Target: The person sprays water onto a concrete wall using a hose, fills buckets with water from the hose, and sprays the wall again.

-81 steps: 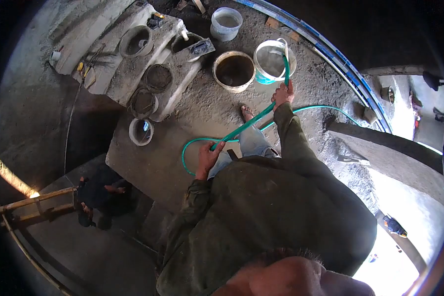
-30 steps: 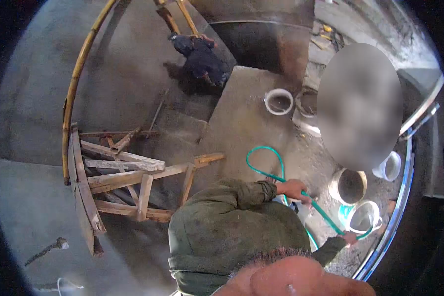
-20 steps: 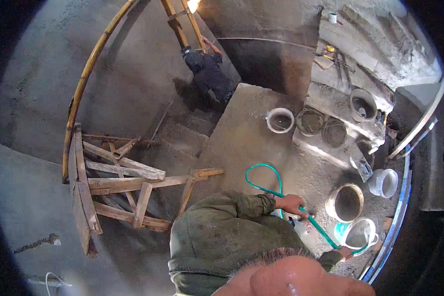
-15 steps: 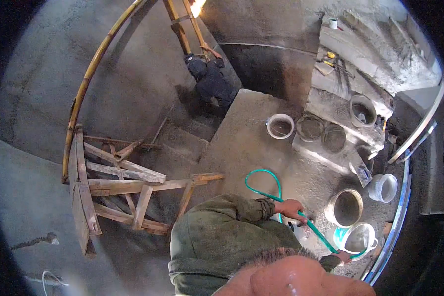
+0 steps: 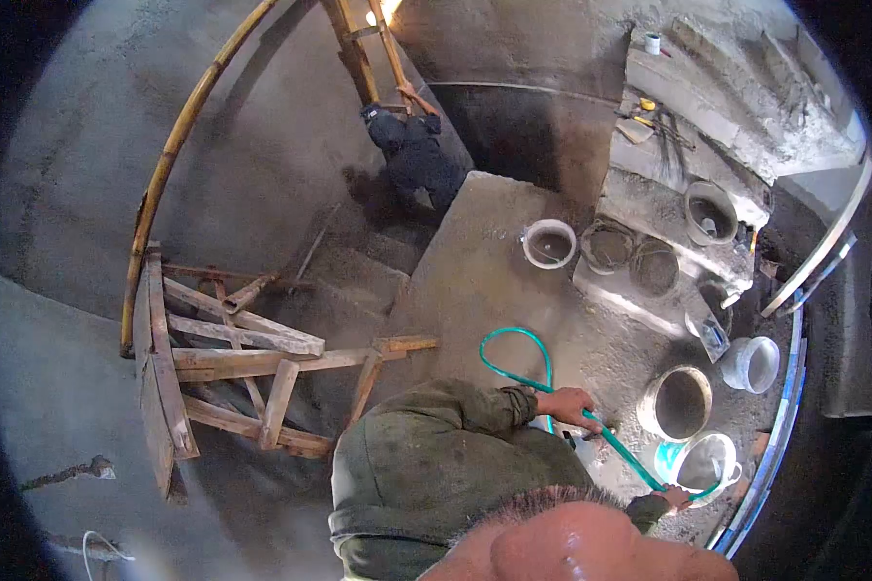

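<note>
Here in front of me a green hose [image 5: 626, 455] runs taut between two bare hands, its end section coming over the mouth of a white-rimmed bucket [image 5: 667, 455] with a teal patch on its side. The left hand [image 5: 566, 406] has its grip curled around the hose some way back from the bucket. The right hand [image 5: 675, 499] has its grip pressed onto the hose just beside the bucket's rim, though its fingertips are too small for me to make out. Behind the left hand the slack rises into a loop on the concrete floor [image 5: 494, 300]. The arms come out of an olive jacket [image 5: 446, 455].

Touching or just beside the white-rimmed bucket, I can't say which, is a tan-rimmed bucket [image 5: 648, 399], and near that a pale bucket [image 5: 734, 365]. A flat trowel [image 5: 713, 341] lies by the edge of the concrete steps [image 5: 639, 198], which carry several round containers, while a white tub [image 5: 529, 254] sits apart on the floor. A blue-and-white strip [image 5: 783, 416] curves past the buckets.

Well apart, a co-worker [image 5: 421, 165] in dark clothes has a hand on a ladder [image 5: 393, 58], beside a bright lamp [image 5: 385, 12]. Nearer me stand a wooden frame [image 5: 247, 364] and a long bamboo pole [image 5: 170, 155].
</note>
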A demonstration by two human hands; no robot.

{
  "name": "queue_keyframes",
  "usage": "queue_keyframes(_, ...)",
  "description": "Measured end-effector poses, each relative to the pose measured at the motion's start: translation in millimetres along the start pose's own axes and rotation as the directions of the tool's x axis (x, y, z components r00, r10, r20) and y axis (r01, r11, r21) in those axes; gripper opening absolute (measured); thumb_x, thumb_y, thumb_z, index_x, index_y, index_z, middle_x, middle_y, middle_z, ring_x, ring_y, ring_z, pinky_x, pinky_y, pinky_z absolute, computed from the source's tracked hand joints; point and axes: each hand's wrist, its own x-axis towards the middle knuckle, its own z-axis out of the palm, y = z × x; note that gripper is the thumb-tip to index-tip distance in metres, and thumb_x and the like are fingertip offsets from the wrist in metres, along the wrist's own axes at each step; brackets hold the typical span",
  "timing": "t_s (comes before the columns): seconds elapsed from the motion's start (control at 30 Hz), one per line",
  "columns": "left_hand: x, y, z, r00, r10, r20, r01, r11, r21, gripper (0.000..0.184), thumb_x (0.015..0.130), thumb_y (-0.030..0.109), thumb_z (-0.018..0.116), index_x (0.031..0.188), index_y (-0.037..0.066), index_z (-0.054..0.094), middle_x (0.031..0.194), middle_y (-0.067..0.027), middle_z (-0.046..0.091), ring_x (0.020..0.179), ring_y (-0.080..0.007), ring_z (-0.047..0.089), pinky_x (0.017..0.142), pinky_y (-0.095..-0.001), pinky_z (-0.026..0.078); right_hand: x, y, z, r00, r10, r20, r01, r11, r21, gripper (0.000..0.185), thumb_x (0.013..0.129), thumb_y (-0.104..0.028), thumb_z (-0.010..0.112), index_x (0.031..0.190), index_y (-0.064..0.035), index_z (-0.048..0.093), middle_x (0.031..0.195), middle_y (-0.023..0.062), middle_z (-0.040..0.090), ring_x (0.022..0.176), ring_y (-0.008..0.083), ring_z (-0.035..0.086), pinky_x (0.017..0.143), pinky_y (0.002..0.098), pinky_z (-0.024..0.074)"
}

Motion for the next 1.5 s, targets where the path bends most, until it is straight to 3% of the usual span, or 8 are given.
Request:
queue_keyframes(0.2,0.3,11.6,-11.8,0.985,-0.087,0.149,0.100,0.991,-0.084,0.072,0.067,0.071,0.052,0.074,0.001,0.064,0.071,-0.0205,0.060,0.069,-0.0355,0.059,0.061,-0.0447,0.044,1.6,-8.1,-5.8,0.994,-0.101,-0.038,0.097,0.990,-0.104,0.028,0.083,-0.051,0.039,0.108,-0.0391,0.045,0.082,0.0025,0.045,0.073,0.0233,0.040,0.056,0.0457,0.0338)
queue_keyframes(0.57,3.1,13.0,-5.0,0.997,-0.045,0.066,0.049,0.997,-0.058,0.071,0.065,0.074,0.051,0.065,0.004,0.059,0.063,-0.0160,0.057,0.065,-0.0348,0.057,0.057,-0.0457,0.042,-10.6,-18.8,-6.0,0.983,-0.176,-0.052,0.163,0.968,-0.189,0.030,0.082,-0.054,0.039,0.101,-0.0328,0.048,0.076,0.0015,0.047,0.067,0.0218,0.043,0.054,0.0433,0.0367)
queue_keyframes(0.87,9.7,12.6,0.9,0.980,-0.115,0.160,0.114,0.993,0.017,0.072,0.065,0.074,0.050,0.081,0.006,0.065,0.081,-0.0165,0.062,0.082,-0.0343,0.059,0.069,-0.0435,0.046,-9.5,-15.4,-9.4,0.977,-0.207,-0.050,0.193,0.960,-0.204,0.034,0.082,-0.057,0.038,0.095,-0.0277,0.051,0.072,0.0006,0.049,0.062,0.0205,0.045,0.052,0.0413,0.0392)
queue_keyframes(1.07,18.7,-12.4,24.5,0.999,-0.016,-0.033,0.013,0.994,-0.105,0.069,0.066,0.070,0.055,0.076,0.002,0.065,0.076,-0.0183,0.061,0.075,-0.0342,0.059,0.067,-0.0432,0.045,23.1,-18.5,-56.2,0.963,-0.206,0.173,0.234,0.959,-0.163,0.038,0.082,-0.058,0.038,0.092,-0.0243,0.052,0.068,0.0000,0.050,0.058,0.0197,0.046,0.051,0.0399,0.0408)
queue_keyframes(1.1,16.0,19.4,-13.7,0.957,-0.168,0.235,0.193,0.977,-0.089,0.068,0.064,0.068,0.058,0.077,0.002,0.065,0.075,-0.0177,0.062,0.073,-0.0328,0.059,0.066,-0.0401,0.046,31.7,-12.7,-67.8,0.949,-0.225,0.223,0.258,0.957,-0.132,0.039,0.082,-0.059,0.038,0.091,-0.0238,0.053,0.068,-0.0001,0.050,0.058,0.0196,0.046,0.050,0.0397,0.0410)
queue_keyframes(1.23,15.3,-9.0,12.7,0.990,-0.058,0.126,0.069,0.994,-0.088,0.065,0.069,0.065,0.057,0.076,0.001,0.065,0.073,-0.0177,0.062,0.071,-0.0329,0.059,0.067,-0.0415,0.045,61.3,12.3,-101.4,0.849,-0.344,0.402,0.374,0.928,0.006,0.042,0.081,-0.060,0.037,0.088,-0.0215,0.054,0.066,-0.0005,0.051,0.056,0.0190,0.047,0.049,0.0388,0.0421)
queue_keyframes(1.37,14.0,10.8,-2.8,0.988,-0.074,0.136,0.078,0.997,-0.020,0.063,0.071,0.061,0.058,0.079,0.000,0.065,0.073,-0.0199,0.061,0.071,-0.0331,0.060,0.065,-0.0407,0.045,-40.6,33.9,8.1,0.951,-0.308,-0.020,0.308,0.951,-0.019,0.046,0.078,-0.064,0.041,0.064,-0.0207,0.042,0.046,0.0001,0.038,0.036,0.0201,0.037,0.033,0.0367,0.0293)
queue_keyframes(1.5,16.8,-1.9,0.3,0.970,-0.126,0.207,0.141,0.988,-0.063,0.061,0.071,0.059,0.060,0.081,-0.001,0.065,0.072,-0.0210,0.060,0.070,-0.0317,0.060,0.063,-0.0408,0.045,-51.8,41.3,15.5,0.944,-0.329,0.024,0.329,0.944,0.011,0.045,0.079,-0.063,0.040,0.066,-0.0201,0.044,0.046,-0.0009,0.035,0.035,0.0183,0.034,0.034,0.0341,0.0281)
